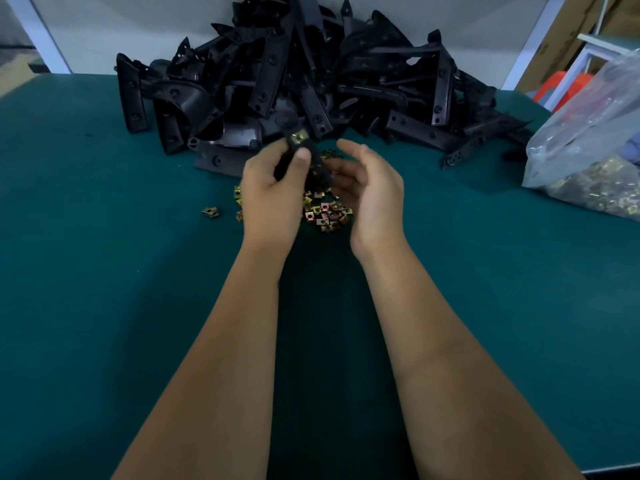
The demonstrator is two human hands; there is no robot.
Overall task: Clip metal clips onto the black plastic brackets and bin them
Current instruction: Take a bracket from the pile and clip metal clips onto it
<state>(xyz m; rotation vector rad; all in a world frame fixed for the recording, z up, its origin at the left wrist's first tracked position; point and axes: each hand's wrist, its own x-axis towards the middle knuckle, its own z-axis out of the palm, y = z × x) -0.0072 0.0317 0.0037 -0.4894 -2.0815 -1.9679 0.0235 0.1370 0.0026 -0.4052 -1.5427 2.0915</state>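
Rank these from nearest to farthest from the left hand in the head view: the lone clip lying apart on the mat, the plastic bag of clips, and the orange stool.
1. Lone clip: on the mat just left of the left hand.
2. Plastic bag: far right on the table.
3. Orange stool: behind the bag, beyond the table's right edge.

- A green tabletop (104,271) fills most of the frame.
- A white wall (138,26) stands behind it, at the top.
- An orange plastic thing (557,86) and brown cardboard (568,26) are at upper right.
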